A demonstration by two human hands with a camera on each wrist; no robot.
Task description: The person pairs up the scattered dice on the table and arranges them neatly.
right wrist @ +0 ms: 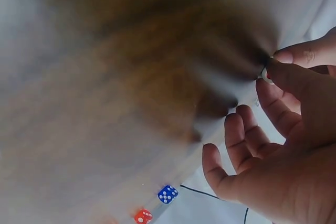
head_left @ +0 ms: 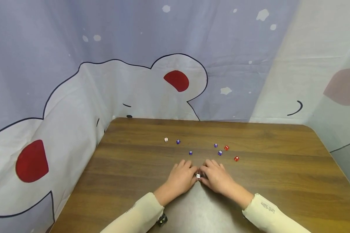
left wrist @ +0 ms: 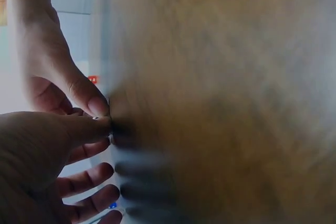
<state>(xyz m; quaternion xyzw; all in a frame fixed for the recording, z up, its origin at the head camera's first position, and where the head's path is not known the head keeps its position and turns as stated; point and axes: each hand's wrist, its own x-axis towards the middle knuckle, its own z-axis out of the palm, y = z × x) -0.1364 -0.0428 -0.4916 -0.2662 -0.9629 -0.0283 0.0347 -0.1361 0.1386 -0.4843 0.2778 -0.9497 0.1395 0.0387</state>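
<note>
Both hands meet over the table around a small white die (head_left: 198,176), whose pipped top shows between the fingertips in the head view. My left hand (head_left: 180,178) holds it from the left with thumb and index finger. From the right, my right hand (head_left: 217,177) pinches it the same way. In the right wrist view, a sliver of the white die (right wrist: 267,77) with a red spot shows between thumb and index finger. The other fingers of both hands reach forward, loosely bent, with tips close to the wood. Fingers hide most of the die's sides.
Beyond the hands on the brown wooden table (head_left: 128,181) lie another white die (head_left: 166,139), several blue dice, one of them (head_left: 191,152) nearest the left hand, and two red dice (head_left: 226,148), the nearer (head_left: 236,159) to the right. A patterned curtain (head_left: 236,58) hangs behind.
</note>
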